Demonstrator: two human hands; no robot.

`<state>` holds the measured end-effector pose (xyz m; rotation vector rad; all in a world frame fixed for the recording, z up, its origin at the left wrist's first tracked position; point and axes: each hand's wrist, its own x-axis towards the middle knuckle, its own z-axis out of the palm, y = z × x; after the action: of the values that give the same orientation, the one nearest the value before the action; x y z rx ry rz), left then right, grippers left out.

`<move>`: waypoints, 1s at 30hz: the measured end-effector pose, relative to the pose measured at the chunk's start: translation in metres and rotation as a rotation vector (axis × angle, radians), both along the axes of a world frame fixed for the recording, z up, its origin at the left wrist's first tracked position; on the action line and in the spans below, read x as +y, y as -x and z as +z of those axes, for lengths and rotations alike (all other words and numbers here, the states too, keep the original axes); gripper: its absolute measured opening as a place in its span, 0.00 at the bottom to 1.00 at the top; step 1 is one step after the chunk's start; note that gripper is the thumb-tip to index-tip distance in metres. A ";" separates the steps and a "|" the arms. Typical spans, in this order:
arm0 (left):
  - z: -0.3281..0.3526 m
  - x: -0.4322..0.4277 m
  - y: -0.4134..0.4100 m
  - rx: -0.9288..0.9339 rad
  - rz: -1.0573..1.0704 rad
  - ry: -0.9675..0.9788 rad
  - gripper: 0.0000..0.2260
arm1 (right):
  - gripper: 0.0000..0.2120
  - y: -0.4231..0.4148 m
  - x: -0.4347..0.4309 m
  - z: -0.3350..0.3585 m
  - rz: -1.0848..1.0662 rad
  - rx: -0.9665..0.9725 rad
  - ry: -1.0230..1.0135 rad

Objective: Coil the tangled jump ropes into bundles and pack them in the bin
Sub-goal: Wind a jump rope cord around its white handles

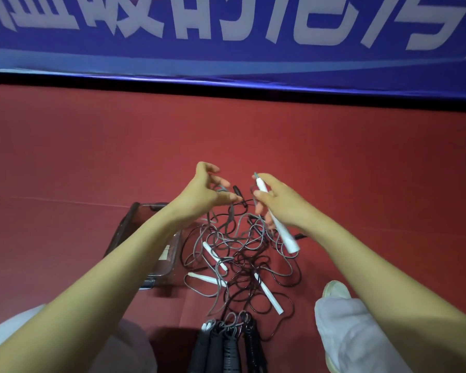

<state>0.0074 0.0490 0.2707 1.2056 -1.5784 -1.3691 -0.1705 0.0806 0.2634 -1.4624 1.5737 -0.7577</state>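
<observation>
- Our right hand (pixel 277 203) grips a white handle (pixel 286 235); our left hand (pixel 205 192) pinches a grey rope (pixel 230 215).
- We should pull slowly, so the pile (pixel 240 262) lets go without new knots.

Your forearms are bare along all that shows of them, from the bottom corners to the wrists. Left hand (pixel 207 189) and right hand (pixel 277 200) are bare too. You wear pale whitish loose cloth trousers (pixel 355 335): the right leg is wrinkled and folded at the knee, the left leg is a soft blur at the lower left edge. A pale cream rounded-toe shoe (pixel 335 289) pokes out just beyond the right knee.
</observation>
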 end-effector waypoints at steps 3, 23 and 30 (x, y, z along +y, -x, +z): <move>0.007 0.007 0.003 -0.045 -0.130 0.024 0.23 | 0.14 0.003 -0.005 0.000 -0.009 0.307 0.032; -0.004 0.002 -0.008 -0.102 -0.127 -0.086 0.04 | 0.11 0.022 -0.014 0.005 -0.262 -0.345 0.135; -0.007 -0.002 -0.012 -0.220 -0.082 0.044 0.10 | 0.25 0.045 -0.017 -0.001 -0.187 0.204 -0.007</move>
<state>0.0199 0.0472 0.2637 1.3139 -1.8186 -1.2805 -0.2158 0.0641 0.2623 -1.4376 1.8864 -0.7266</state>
